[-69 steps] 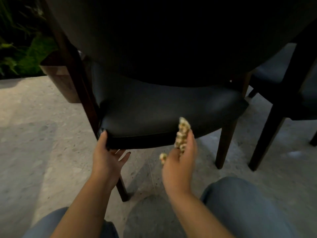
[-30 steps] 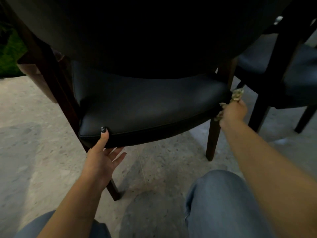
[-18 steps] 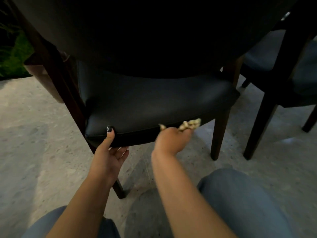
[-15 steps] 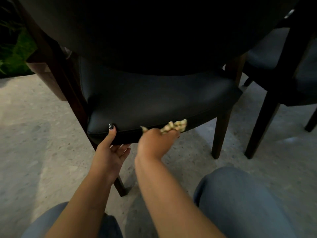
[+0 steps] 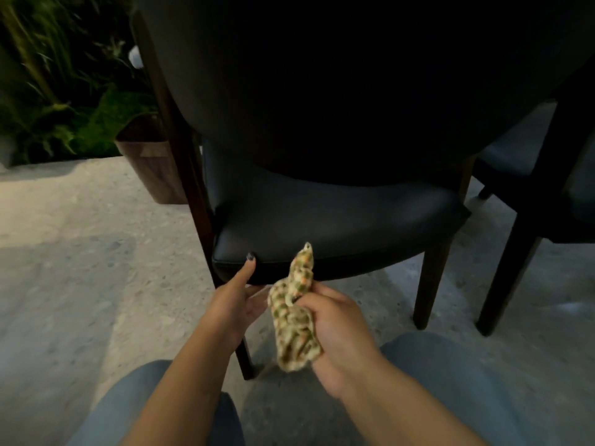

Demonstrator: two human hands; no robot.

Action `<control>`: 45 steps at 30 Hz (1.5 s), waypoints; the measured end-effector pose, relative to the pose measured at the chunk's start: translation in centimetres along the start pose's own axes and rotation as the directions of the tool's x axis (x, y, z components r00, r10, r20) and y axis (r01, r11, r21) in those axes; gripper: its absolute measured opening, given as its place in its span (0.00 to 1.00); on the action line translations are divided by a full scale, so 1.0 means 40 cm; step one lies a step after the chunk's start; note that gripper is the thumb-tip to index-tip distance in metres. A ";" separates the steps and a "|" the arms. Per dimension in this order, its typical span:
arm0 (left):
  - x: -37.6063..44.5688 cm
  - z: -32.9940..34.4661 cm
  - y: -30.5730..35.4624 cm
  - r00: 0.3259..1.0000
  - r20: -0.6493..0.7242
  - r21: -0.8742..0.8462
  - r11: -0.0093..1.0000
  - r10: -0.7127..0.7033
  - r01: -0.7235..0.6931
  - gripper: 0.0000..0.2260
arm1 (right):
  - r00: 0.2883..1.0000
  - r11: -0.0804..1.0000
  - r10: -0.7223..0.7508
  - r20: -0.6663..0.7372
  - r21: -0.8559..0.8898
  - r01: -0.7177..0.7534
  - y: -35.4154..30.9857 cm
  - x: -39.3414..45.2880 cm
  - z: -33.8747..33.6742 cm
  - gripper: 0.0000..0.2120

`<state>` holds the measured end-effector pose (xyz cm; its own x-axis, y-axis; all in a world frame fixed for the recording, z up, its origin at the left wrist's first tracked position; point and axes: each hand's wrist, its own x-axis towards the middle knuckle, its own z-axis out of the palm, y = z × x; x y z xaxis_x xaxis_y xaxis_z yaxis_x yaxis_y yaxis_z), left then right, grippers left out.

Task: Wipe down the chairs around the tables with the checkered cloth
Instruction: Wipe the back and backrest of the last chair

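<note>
Dining venue: upholstered chairs point(image 5: 338, 220), stone floor point(image 5: 80, 252), planter greenery point(image 5: 64, 107)

The chair point(image 5: 322, 220) stands at twelve o'clock on the floor point(image 5: 80, 268), a second chair point(image 5: 547, 188) at two, a planter point(image 5: 151, 162) at ten behind it.
</note>
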<state>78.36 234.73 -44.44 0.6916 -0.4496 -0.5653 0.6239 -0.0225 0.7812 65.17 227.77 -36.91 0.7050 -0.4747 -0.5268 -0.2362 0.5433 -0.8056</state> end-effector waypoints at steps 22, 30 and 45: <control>-0.525 0.207 0.669 0.268 0.346 0.350 0.142 0.899 -0.926 0.08 | -0.033 -0.249 -0.934 0.355 -0.586 0.771 -0.744 -0.382 -0.019 0.14; -0.338 0.412 0.824 0.537 0.642 0.645 -0.008 0.547 -0.764 0.12 | 0.475 -0.055 -0.823 0.312 -0.876 0.479 -0.851 -0.215 -0.064 0.08; -0.241 0.450 0.796 0.776 0.619 0.785 -0.042 0.122 -0.619 0.13 | 0.854 0.013 -0.436 0.283 -0.947 0.320 -0.876 -0.163 -0.083 0.09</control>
<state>85.02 222.28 -9.34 0.3880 -0.9041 -0.1792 -0.7398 -0.4214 0.5245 66.63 209.52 -6.16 0.8946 -0.4464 -0.0225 -0.4106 -0.8009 -0.4359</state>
